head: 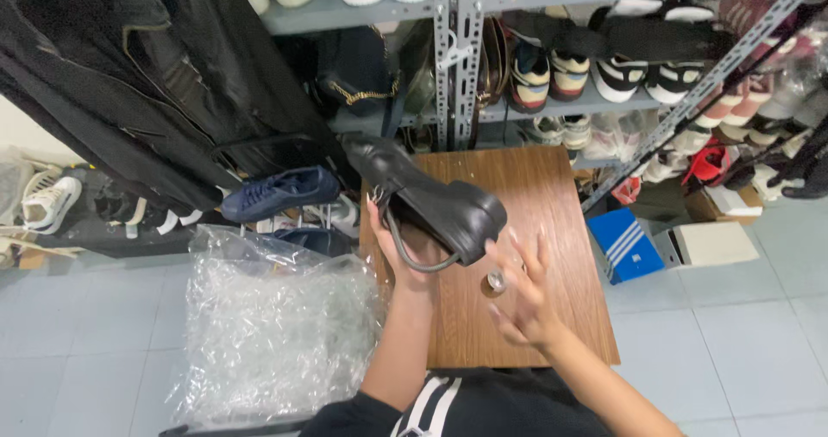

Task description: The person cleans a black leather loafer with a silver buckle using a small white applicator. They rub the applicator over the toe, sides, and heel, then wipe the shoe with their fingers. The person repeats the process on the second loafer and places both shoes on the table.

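While a black shoe (431, 200) is gripped from beneath by the left hand (398, 251) above a wooden table (552, 195), the right hand (524, 295) is held spread, empty, just beside its toe. A small round tin (495, 282) is seen below the grip; no polishing is shown underway yet.

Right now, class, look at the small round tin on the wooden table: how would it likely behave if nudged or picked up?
The small round tin looks low and flat on the wooden table, so it would probably slide, not tip. On edge, its round shape might roll. It seems tiny beside the right hand, so probably light.
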